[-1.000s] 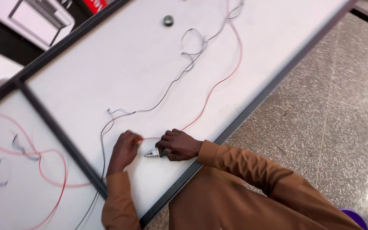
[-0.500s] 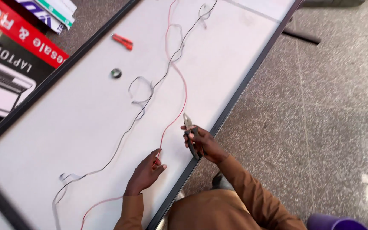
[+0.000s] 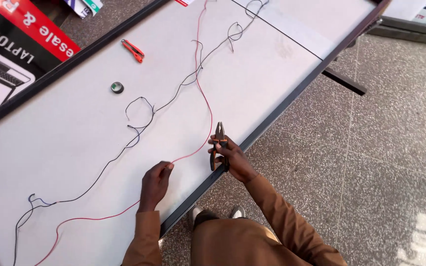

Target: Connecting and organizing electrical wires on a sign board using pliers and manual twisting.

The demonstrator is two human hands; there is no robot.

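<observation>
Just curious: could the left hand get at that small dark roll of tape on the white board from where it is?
Probably yes: bare board lies between the left hand and the tape roll, crossed only by thin black wire.

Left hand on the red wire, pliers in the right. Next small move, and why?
Probably bring the pliers in the right hand over to the red wire where the left hand pinches it. The pliers sit apart from the wire, pointing away, so nothing is gripped yet.

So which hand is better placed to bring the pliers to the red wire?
Probably the right hand: it already holds the pliers, tips up, close beside the red wire. The left hand pinches that wire against the white board.
</observation>
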